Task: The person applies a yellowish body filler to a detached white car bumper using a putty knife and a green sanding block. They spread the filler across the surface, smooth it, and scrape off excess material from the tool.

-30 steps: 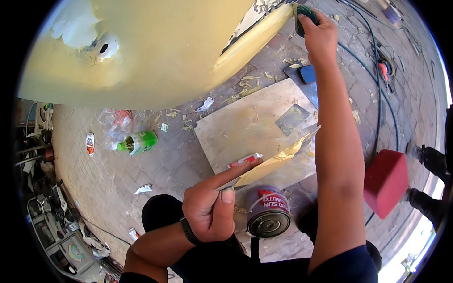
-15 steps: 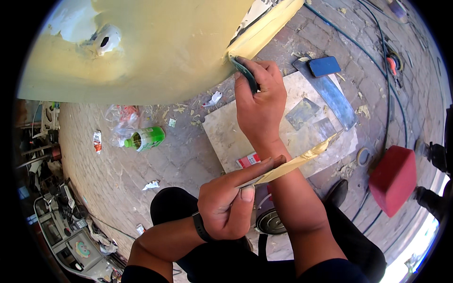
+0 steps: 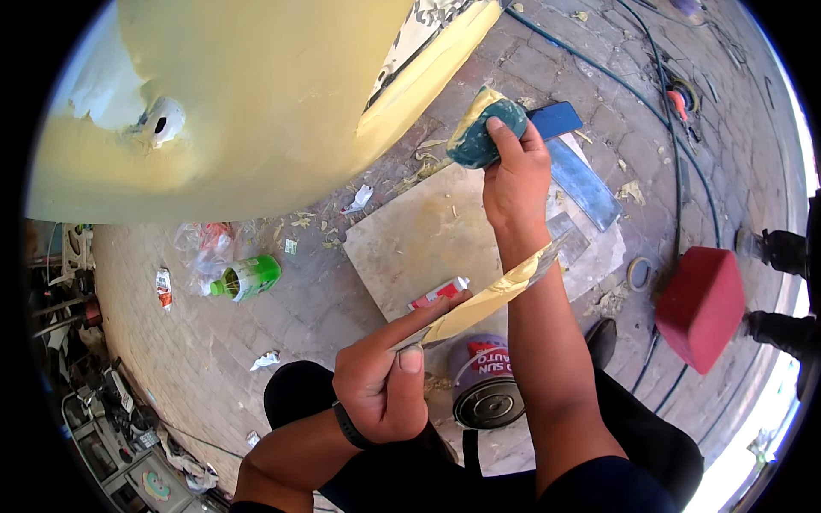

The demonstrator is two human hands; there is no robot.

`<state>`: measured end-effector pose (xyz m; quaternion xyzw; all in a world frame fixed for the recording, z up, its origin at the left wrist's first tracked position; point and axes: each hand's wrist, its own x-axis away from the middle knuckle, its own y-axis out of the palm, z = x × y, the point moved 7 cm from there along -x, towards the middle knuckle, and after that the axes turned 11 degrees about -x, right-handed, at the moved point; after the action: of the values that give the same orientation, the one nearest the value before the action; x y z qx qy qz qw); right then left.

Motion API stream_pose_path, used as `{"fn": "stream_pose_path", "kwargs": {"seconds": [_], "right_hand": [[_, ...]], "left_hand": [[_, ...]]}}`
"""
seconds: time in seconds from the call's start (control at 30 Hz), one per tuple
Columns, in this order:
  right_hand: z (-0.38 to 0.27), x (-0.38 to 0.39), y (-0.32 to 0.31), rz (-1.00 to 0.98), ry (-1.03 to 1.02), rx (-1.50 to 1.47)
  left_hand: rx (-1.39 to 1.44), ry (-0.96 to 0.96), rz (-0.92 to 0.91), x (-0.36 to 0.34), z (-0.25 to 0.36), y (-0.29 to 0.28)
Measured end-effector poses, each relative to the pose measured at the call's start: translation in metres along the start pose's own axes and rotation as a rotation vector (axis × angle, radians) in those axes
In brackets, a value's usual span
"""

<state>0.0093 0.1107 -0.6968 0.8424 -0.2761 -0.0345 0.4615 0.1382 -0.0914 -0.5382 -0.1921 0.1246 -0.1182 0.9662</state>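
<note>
My left hand [image 3: 380, 385] is closed on a thin metal plate [image 3: 537, 272], which carries a long smear of creamy yellow putty [image 3: 483, 303]. Beyond it, my right hand [image 3: 517, 184] grips a flexible dark green spreader [image 3: 483, 137] with putty along one edge, held apart from a large curved panel [image 3: 239, 111] at the upper left. That panel is coated pale yellow, with whitish patches, a small hole and a thick putty band along its right-hand edge. Below my hands lies a square board [image 3: 398, 231] with a blue metal strip [image 3: 581, 179] and a small red-and-white tube [image 3: 428, 299].
A lidded bucket [image 3: 487, 398] stands between my legs. A phone [image 3: 552, 115] rests beyond the board. A red cushioned block [image 3: 697, 308], hoses [image 3: 714, 205] and a sander [image 3: 680, 98] are to the right. A green bottle [image 3: 248, 278], plastic bags and cluttered parts [image 3: 103, 427] are leftward.
My right hand moved from the band's upper end down to its lower end, then away rightward, turning the spreader. My left hand still holds the putty-laden plate.
</note>
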Motion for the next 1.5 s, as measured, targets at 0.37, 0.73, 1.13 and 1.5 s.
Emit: {"fn": "stream_pose_path", "kwargs": {"seconds": [0.37,0.73,1.13,1.5], "right_hand": [[-0.063,-0.158,0.016,0.025,-0.469,0.557],[-0.022,-0.107,0.02,-0.099,-0.493,0.547],[0.059,0.081,0.059,-0.052,-0.526,0.61],[0.095,0.112,0.057,-0.247,-0.203,0.452]], "left_hand": [[0.002,-0.007,0.044,0.01,-0.019,-0.004],[0.02,0.067,0.012,0.002,-0.013,0.002],[0.073,0.057,-0.074,0.001,-0.012,0.006],[0.043,0.002,-0.082,0.004,-0.026,-0.001]]}}
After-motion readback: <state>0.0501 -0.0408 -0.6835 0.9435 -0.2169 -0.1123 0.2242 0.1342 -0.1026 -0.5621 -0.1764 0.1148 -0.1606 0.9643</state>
